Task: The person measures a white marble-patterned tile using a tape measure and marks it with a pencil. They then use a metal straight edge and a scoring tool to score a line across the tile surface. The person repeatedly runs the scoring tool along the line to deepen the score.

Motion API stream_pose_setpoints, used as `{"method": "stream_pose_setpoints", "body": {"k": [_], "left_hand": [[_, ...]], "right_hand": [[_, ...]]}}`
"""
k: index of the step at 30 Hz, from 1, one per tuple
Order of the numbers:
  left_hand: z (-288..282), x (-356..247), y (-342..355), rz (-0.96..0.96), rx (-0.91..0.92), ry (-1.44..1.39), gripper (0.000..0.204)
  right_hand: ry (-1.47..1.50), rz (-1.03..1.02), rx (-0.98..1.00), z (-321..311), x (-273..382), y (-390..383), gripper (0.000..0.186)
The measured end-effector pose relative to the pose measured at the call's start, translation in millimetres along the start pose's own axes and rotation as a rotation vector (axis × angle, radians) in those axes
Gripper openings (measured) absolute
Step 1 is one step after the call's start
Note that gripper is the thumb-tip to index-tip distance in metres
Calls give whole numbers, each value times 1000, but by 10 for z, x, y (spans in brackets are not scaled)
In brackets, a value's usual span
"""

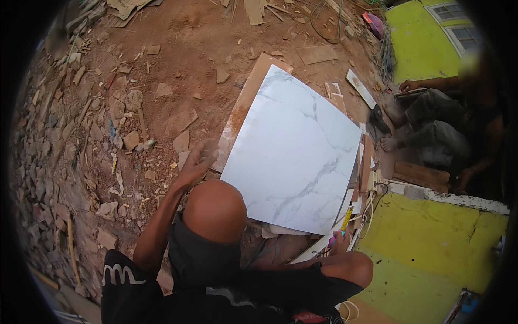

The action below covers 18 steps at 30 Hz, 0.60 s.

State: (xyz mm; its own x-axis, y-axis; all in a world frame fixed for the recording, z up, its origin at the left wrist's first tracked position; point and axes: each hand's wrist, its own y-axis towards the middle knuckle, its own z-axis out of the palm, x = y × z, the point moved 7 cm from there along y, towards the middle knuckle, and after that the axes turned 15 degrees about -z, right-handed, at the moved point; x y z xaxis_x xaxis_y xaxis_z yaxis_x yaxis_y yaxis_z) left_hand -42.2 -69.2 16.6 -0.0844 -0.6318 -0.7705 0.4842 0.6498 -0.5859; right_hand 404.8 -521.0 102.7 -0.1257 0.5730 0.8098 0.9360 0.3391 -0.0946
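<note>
A large white tile (294,156) with grey marble veining lies in front of my knees. It rests partly over a brown board-like sheet (243,110) that shows past its far left side. Beside the tile's left edge, my left hand (199,161) is raised with loosely bent fingers apart and nothing in them. Past the tile's near right corner, my right hand (340,244) grips a tape measure (333,237) with a pink and teal case. A short length of its yellow blade (347,217) sticks out toward the tile's right edge. My right knee partly hides that forearm.
Another person (448,124) sits at the right, near a dark angle grinder (379,120) and a white-edged strip (360,89). A white power socket block (373,181) with cables stands by the yellow-green wall (426,237). Broken stones and rubble (59,156) cover the left ground.
</note>
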Motion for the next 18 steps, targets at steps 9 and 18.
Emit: {"method": "stream_pose_setpoints", "body": {"k": [9,18], "left_hand": [[503,270,40,-190,-124,-13,58],[529,-67,323,-264,-142,749,66]], "right_hand": [[-308,4,-104,202,-285,221,64],[72,88,-35,519,-417,322,69]]}}
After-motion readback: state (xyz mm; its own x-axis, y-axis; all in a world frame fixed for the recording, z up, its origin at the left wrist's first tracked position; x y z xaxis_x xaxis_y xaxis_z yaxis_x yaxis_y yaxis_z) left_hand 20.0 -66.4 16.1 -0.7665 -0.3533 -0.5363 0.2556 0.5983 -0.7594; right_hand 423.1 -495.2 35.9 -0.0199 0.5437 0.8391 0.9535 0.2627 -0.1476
